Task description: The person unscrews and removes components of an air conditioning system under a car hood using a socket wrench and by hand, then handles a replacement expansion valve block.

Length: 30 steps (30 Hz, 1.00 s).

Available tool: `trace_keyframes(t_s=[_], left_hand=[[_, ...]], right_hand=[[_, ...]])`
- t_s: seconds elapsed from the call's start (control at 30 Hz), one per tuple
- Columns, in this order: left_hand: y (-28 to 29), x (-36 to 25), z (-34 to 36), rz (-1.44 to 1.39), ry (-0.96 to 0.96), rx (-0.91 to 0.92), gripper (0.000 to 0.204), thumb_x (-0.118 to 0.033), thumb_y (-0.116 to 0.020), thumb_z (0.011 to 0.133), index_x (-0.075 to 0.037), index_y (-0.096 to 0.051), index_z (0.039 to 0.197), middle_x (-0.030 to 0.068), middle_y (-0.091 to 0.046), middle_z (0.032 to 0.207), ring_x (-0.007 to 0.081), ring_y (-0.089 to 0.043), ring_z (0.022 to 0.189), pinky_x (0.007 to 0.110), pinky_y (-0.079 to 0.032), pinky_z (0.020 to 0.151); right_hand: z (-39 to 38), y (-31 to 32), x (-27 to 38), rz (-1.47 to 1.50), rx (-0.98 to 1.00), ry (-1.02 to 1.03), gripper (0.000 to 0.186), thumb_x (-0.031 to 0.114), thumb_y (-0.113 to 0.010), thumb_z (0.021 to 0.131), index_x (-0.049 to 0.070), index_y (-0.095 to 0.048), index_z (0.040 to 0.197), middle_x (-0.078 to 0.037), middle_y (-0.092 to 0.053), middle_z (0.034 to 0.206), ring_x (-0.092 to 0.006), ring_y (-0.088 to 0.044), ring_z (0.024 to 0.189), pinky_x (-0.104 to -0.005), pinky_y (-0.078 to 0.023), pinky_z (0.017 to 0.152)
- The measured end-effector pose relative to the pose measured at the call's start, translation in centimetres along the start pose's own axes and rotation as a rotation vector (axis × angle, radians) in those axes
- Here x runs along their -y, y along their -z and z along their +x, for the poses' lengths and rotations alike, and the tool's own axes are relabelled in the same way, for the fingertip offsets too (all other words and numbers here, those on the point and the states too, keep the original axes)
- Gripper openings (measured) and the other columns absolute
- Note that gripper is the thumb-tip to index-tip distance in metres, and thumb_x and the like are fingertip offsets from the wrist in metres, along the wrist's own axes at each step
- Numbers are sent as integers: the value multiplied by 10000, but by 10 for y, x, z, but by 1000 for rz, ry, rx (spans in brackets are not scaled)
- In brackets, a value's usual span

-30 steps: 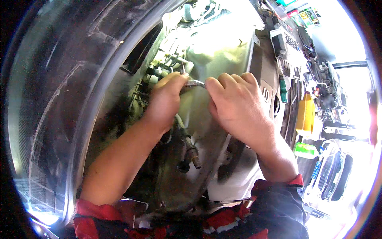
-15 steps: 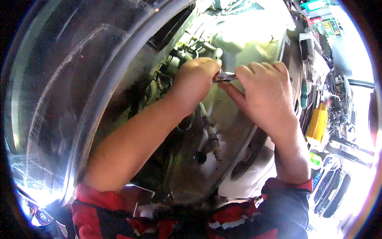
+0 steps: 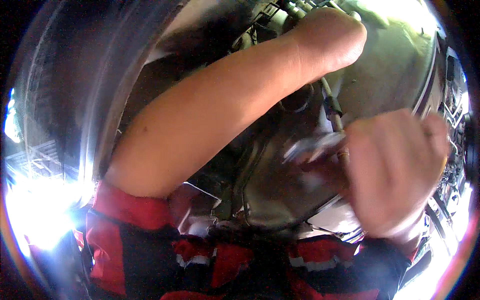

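Note:
Over the upper middle, my left hand (image 3: 332,40) is closed, back of the hand toward me. Its fingers are turned away, so whatever they hold is hidden. It is beside several metal pipes and fittings (image 3: 295,10) of the vehicle. My right hand (image 3: 395,170), lower and to the right, is blurred by motion. From its thumb side sticks out a shiny metal tool (image 3: 317,148), also smeared, so its exact kind does not show. Between the hands a pipe with a dark sleeve (image 3: 332,106) runs down toward the tool.
A large dark curved panel (image 3: 65,100) fills the left side. A pale, dirty body panel (image 3: 395,70) curves along the upper right. Dark cables (image 3: 245,190) run below my left forearm. Blurred metal parts (image 3: 455,100) stand at the far right.
My hands have come apart; both were at a small shiny metal piece. My right hand has moved down and right with the metal tool. The view has shifted, placing my left hand higher and farther right.

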<state>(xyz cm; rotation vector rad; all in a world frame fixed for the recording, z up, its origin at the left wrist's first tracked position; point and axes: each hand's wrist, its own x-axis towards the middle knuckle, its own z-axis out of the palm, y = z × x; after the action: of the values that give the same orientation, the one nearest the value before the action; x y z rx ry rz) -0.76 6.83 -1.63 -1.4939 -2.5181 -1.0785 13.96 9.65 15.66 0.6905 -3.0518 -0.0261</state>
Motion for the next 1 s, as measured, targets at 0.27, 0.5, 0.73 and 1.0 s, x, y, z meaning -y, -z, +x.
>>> trace_keyframes(t_s=[0.27, 0.5, 0.73, 1.0], left_hand=[[0, 1, -6, 34, 59, 108, 177, -93, -574, 726, -4, -726, 728, 237, -698, 798, 387, -704, 741, 474, -561, 684], [29, -1, -15, -40, 51, 123, 164, -120, -546, 876, -22, -675, 849, 213, -679, 791, 356, -706, 812, 471, -544, 731], [18, -8, -10, -470, 362, 82, 278, -239, -548, 963, 11, -655, 901, 191, -675, 784, 345, -679, 782, 437, -527, 743], [41, -31, -24, -854, 759, -183, 288, -304, -633, 976, -19, -597, 945, 93, -637, 693, 223, -608, 628, 373, -493, 626]], right_hand=[[17, -43, 77, 388, 316, 677, 181, 244, -602, 772, 77, -665, 797, -48, -592, 851, -187, -575, 802, -327, -342, 644], [37, -48, 102, 448, 242, 502, 248, 266, -570, 825, 42, -677, 835, -70, -609, 893, -206, -595, 769, -320, -454, 587], [35, -59, 84, 1005, 426, 355, 334, 177, -552, 858, -65, -644, 1070, -211, -654, 1032, -315, -666, 887, -383, -562, 776], [50, 18, -28, 142, 240, 89, 143, 170, -650, 836, 38, -640, 890, -115, -586, 833, -307, -581, 769, -371, -482, 692]])
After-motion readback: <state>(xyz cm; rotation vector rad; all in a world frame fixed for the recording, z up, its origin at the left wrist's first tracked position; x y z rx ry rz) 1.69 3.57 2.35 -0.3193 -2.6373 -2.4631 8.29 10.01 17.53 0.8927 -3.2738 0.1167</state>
